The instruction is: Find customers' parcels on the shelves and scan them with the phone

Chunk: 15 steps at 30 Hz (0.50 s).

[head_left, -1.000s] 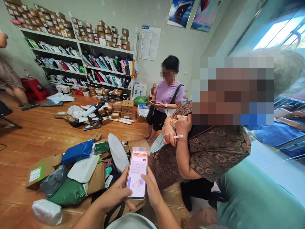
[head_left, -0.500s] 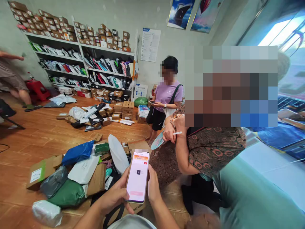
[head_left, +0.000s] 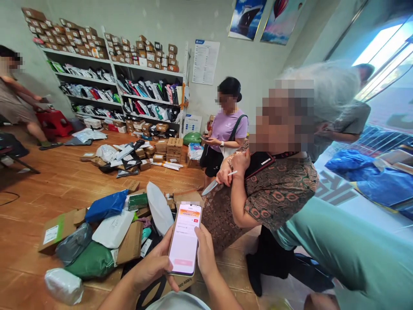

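Pink and glossy, the screen of the slim rectangular smartphone point(head_left: 185, 239) sits between both of my hands, low in the view, above the heap of parcels on the wooden floor point(head_left: 48, 181). My left hand point(head_left: 151, 265) cradles it from the side, its fingers point(head_left: 167, 241) curled round the edge; my right hand point(head_left: 203, 249) closes on the other edge, thumb against the glass. I judge the work is at the screen stage: an orange banner and a red button show, most of the page is blank pale pink, and no parcel is in my hands. The heap is unsorted, I would say: a crinkled blue plastic mailer bag point(head_left: 106, 206), a soft dark green plastic bag point(head_left: 92, 260), a flat white padded envelope point(head_left: 112, 228) and a brown cardboard box with a green stripe point(head_left: 60, 230). Beside me a person in a brown patterned top point(head_left: 280, 189) bends forward.
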### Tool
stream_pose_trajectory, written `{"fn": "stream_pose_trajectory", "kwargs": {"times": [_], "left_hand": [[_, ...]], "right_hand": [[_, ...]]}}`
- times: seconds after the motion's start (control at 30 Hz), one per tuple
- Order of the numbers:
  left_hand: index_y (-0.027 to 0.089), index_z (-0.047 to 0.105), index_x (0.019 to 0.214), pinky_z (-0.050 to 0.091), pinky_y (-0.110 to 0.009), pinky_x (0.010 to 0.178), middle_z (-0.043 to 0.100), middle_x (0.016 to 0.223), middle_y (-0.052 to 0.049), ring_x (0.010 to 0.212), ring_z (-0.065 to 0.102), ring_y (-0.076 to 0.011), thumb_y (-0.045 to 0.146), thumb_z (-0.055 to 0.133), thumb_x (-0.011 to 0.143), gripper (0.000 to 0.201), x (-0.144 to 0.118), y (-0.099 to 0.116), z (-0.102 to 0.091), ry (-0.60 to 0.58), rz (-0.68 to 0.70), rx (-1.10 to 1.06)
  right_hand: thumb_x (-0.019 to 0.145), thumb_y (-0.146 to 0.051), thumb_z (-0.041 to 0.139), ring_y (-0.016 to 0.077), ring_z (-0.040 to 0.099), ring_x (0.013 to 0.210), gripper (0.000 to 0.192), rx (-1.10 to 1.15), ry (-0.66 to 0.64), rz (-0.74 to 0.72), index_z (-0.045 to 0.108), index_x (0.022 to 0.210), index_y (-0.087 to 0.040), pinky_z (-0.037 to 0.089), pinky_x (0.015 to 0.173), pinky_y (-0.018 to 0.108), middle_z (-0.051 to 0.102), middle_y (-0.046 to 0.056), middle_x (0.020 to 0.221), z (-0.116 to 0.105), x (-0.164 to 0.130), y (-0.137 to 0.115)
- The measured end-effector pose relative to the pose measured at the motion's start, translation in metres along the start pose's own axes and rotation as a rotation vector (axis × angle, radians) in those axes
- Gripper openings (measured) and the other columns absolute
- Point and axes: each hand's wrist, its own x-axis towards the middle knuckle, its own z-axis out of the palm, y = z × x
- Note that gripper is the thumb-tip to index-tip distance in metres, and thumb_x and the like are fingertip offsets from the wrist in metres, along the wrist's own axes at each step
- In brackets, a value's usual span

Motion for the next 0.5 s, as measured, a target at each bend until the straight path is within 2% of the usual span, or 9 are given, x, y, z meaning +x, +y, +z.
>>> {"fn": "stream_pose_trajectory", "kwargs": {"times": [0.1, 0.23, 0.37, 0.5], "left_hand": [[0.039, -0.020, 0.137, 0.050, -0.018, 0.044, 0.029, 0.144, -0.008, 0.100, 0.055, -0.0277, 0.012, 0.050, 0.055, 0.112, 0.003, -0.002, 0.008, 0.054, 0.021, -0.014], [0.038, -0.018, 0.138, 0.050, -0.016, 0.045, 0.039, 0.137, -0.008, 0.101, 0.056, -0.0276, 0.011, 0.049, 0.052, 0.112, 0.004, -0.003, 0.017, 0.136, 0.048, -0.060], [0.035, -0.020, 0.138, 0.052, -0.020, 0.044, 0.050, 0.126, -0.010, 0.097, 0.058, -0.0283, 0.010, 0.049, 0.050, 0.115, 0.002, -0.015, 0.016, 0.239, 0.123, -0.114], [0.035, -0.023, 0.137, 0.055, -0.024, 0.047, 0.044, 0.134, -0.010, 0.092, 0.059, -0.0254, 0.009, 0.049, 0.050, 0.116, -0.008, -0.028, 0.009, 0.364, 0.187, -0.138]], "right_hand": [[0.062, -0.057, 0.064, 0.0205, 0.062, 0.064, 0.048, -0.003, -0.010, 0.037, 0.066, 0.085, -0.016, 0.048, 0.058, 0.029, 0.071, 0.004, 0.072, -0.004, 0.002, -0.005], [0.060, -0.066, 0.061, 0.0241, 0.061, 0.085, 0.051, -0.033, -0.008, 0.067, 0.069, 0.081, -0.020, 0.049, 0.074, 0.033, 0.072, 0.004, 0.084, -0.012, 0.007, -0.008], [0.059, -0.062, 0.063, 0.0268, 0.053, 0.106, 0.049, -0.078, -0.021, 0.108, 0.071, 0.085, -0.021, 0.039, 0.094, 0.036, 0.070, 0.004, 0.101, -0.019, 0.020, 0.008], [0.061, -0.056, 0.063, 0.0274, 0.052, 0.108, 0.043, -0.087, -0.136, 0.147, 0.071, 0.084, -0.021, 0.038, 0.094, 0.037, 0.071, 0.004, 0.099, -0.011, 0.031, 0.027]]}}
